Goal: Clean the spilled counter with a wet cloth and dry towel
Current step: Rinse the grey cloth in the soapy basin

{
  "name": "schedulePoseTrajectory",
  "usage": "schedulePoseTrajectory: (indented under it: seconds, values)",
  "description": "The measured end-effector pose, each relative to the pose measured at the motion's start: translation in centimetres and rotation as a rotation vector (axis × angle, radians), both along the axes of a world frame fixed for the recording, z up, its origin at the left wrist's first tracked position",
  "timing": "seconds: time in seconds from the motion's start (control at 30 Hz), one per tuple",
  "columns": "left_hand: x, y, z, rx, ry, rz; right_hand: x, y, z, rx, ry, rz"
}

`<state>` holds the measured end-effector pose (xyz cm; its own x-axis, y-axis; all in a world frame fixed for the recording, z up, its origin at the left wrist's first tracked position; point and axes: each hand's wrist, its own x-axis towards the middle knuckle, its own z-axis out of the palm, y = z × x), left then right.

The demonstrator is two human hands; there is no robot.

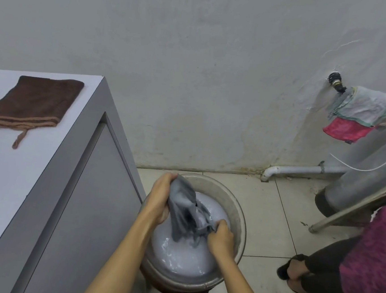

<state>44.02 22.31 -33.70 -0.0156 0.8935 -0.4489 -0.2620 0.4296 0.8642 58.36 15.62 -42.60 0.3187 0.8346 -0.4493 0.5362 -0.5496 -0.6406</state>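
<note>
A wet grey cloth [185, 210] hangs over a metal basin [235, 206] filled with pale water, on the floor beside the counter. My left hand [159, 198] grips the cloth's upper end. My right hand [221, 238] grips its lower end, just above the water. A folded brown towel [35, 102] lies on the white counter [5, 176] at the left, far from both hands.
The grey counter side panel [85, 195] stands close to the basin's left. A tap [336, 83] with rags draped beside it juts from the wall at right. A grey cylinder, a white pipe and a seated person's legs [330, 273] fill the right floor.
</note>
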Motion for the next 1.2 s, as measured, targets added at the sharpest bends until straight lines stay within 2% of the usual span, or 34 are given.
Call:
schedulePoseTrajectory:
  seconds: [0.07,0.23,0.33,0.4,0.47,0.53,0.6,0.7,0.8,0.87,0.93,1.03,1.2]
  values:
    - [-0.7,0.6,-0.7,0.046,0.185,-0.002,-0.1,0.0,-0.2,0.016,0.000,-0.026]
    - [-1.4,-0.5,-4.4,0.059,0.955,-0.355,-0.3,-0.1,-0.6,0.083,0.047,-0.044]
    - [-0.9,-1.9,-6.0,0.082,1.500,-0.532,-0.4,-0.1,-0.6,0.155,0.058,-0.050]
    - [-0.5,-2.6,-6.1,0.148,1.694,-0.579,-0.3,0.0,-0.5,0.222,-0.007,-0.044]
    - [-0.2,-2.9,-6.7,0.249,1.700,-0.734,-0.2,0.0,-0.2,0.318,-0.047,-0.018]
    - [-0.3,-3.0,-7.8,0.278,1.590,-0.907,-0.4,0.0,0.0,0.362,0.012,0.045]
    - [-0.5,-3.3,-8.6,0.232,1.472,-1.019,-0.6,-0.1,-0.3,0.315,0.027,0.172]
    - [-0.8,-3.6,-9.3,0.239,1.481,-1.073,-0.7,-0.2,-0.9,0.143,-0.055,0.384]
    - [-1.1,-3.3,-9.2,0.279,1.491,-0.982,-0.5,-0.2,-1.0,0.066,-0.106,0.462]
    - [-1.1,-3.0,-8.6,0.283,1.438,-0.922,-0.4,-0.2,-0.6,0.066,-0.102,0.424]
    - [-1.2,-2.6,-8.0,0.274,1.296,-0.826,-0.1,-0.1,-0.4,0.106,-0.049,0.344]
    - [-1.5,-2.0,-6.2,0.354,1.032,-0.606,0.3,0.3,1.6,0.208,0.145,0.230]
    - [-0.4,-0.9,-1.3,0.515,0.679,-0.418,0.8,1.8,6.2,0.402,0.326,0.188]
